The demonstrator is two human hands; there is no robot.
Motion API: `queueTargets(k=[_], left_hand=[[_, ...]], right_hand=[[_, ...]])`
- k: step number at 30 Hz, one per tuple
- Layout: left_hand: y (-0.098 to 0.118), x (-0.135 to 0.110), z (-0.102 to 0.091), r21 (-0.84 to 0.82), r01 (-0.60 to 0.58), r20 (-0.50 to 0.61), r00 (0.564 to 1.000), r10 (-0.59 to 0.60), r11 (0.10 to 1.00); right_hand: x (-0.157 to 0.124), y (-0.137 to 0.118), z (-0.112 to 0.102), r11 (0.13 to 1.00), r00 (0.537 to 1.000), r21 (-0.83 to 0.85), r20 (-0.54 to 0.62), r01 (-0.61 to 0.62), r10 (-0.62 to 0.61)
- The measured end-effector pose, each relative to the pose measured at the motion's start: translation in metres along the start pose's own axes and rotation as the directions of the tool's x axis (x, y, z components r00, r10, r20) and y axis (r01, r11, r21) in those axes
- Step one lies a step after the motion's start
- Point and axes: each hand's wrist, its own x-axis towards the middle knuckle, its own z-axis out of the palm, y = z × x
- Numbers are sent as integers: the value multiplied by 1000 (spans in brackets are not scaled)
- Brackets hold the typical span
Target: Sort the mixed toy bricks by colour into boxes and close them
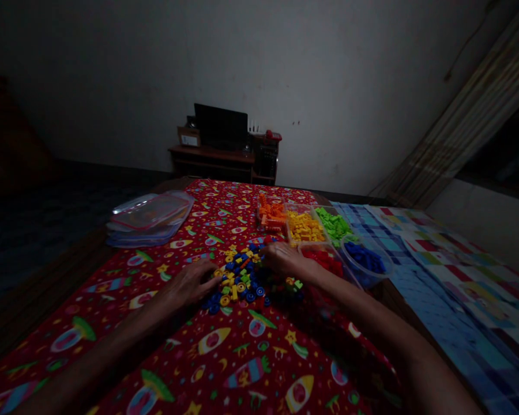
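A tabletop (194, 351) covered in rocket-patterned red cloth runs away from the viewer. Its left side borders a dark floor (82, 207); its right meets a bed (450, 265) spread with blue plaid and patchwork. A broad stretch of the pattern lies between the pile (243, 276) and the viewer, with another strip between the lids and the bins.

The pile, small blue, yellow, green and red toy pieces, sits mid-table between two bare hands. The left hand (195, 281) is at its left edge, grip loosely curved and unclosed, thumb apart from the fingers. The right hand (284, 258) bends over its far right side; whether its grip holds a piece cannot be told.

Just past the right hand, clear bins hold orange pieces (271, 212), yellow pieces (305, 226), green pieces (334, 225) and red pieces (326, 262); a round tub holds blue pieces (364, 257). The right forearm crosses before the reds. Stacked clear lids (151, 220) lie far left.

By the wall, a desk (216, 154) carries a dark monitor (221, 127) and a box (189, 137) whose pale label is too small to read.
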Motion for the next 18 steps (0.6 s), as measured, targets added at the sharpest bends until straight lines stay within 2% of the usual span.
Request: queueTargets(k=[4,7,9,14,18], left_hand=[[7,7,-5,18,22,1,1000,-22,1000],[8,10,-1,-27,-10,7,1000,11,1000],[6,11,4,-49,-41,-2,999,41,998],[3,11,8,-54,-147,-56,988,144,988],[13,-2,10,-90,-216,7,976,217,972]], right_hand=[[-2,0,25,988,990,-129,-105,81,-95],[-7,3,30,979,971,-139,-170,146,-169],[-10,3,27,982,967,-101,-181,161,-178],[-5,-12,12,998,993,20,-104,55,-53],[12,-32,3,994,994,60,48,90,-93]])
